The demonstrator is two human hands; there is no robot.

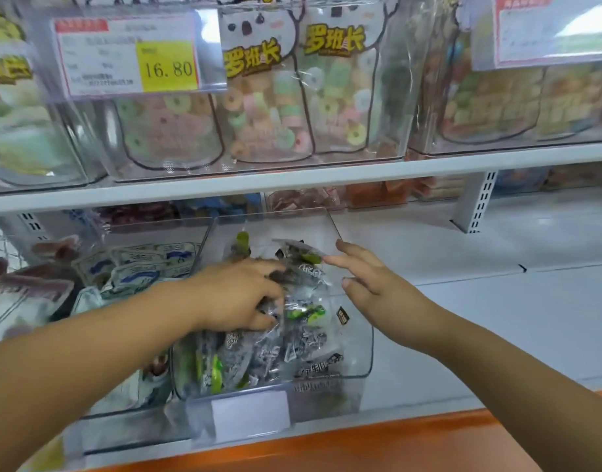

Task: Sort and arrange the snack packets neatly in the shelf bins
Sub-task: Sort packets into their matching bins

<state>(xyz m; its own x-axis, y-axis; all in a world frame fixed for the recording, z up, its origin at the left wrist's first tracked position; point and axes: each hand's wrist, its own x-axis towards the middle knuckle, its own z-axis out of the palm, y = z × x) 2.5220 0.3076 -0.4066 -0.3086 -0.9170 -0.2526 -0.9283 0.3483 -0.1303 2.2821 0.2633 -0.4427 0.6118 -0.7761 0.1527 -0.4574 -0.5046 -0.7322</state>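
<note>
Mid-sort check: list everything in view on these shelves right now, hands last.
bin: one, clear, middle of the lower shelf.
packets: many, clear with black print and green, heaped in the bin.
blue packets: several, white and blue, in the next bin to the left.
brown packets: a few, brown and white, far left.
candy bags: several, pastel rings inside, in upper-shelf bins.
price tag: one, yellow, reads 16.80, upper left.
label: one, blank white, on the bin's front.
shelves: two, white.
left hand: grips packets in the bin.
right hand: fingers straight, over the bin's right side.
</note>
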